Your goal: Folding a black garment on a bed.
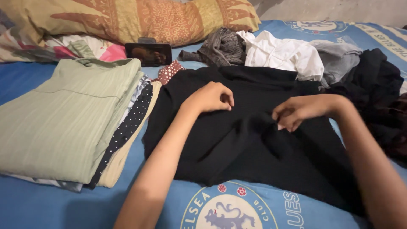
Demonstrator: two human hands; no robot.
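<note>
A black garment (pixel 237 144) lies spread flat on the blue bed sheet (pixel 42 208) in front of me. My left hand (pixel 210 97) rests on its upper middle with the fingers curled in against the cloth. My right hand (pixel 299 111) sits a little to the right, fingers pinched on a fold of the black fabric. Both forearms reach in from the bottom edge.
A stack of folded clothes (pixel 68 123), pale green on top, sits at the left. A phone (pixel 148 54) leans against a patterned pillow (pixel 140 19). Unfolded grey (pixel 220 46), white (pixel 284 53) and dark clothes (pixel 381 93) are heaped at the back right.
</note>
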